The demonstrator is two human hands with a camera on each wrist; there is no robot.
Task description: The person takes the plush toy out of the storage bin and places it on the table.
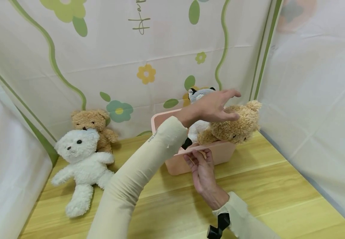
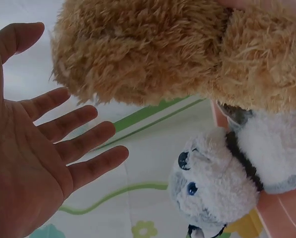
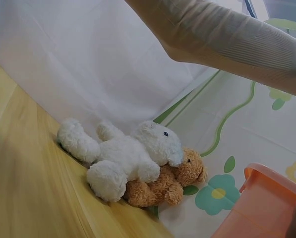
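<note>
A pink plastic basket (image 1: 175,166) holds a light-brown teddy bear (image 1: 244,122), whose head leans out over the right end, and a grey-and-white plush animal (image 1: 197,94) with a dark collar in the left wrist view. Above these toys my left hand (image 1: 215,106) is spread, palm down, and holds nothing; the left wrist view has its straight fingers close beside the bear's fur (image 2: 138,54). At the front of the basket my right hand (image 1: 203,172) grips the rim with bent fingers. The right wrist view shows little of that hand.
On the left of the wooden table (image 1: 160,212), a white plush bear (image 1: 84,166) leans against a brown teddy bear (image 1: 90,121). White curtains (image 1: 316,99) with printed flowers enclose the table at the back and both sides.
</note>
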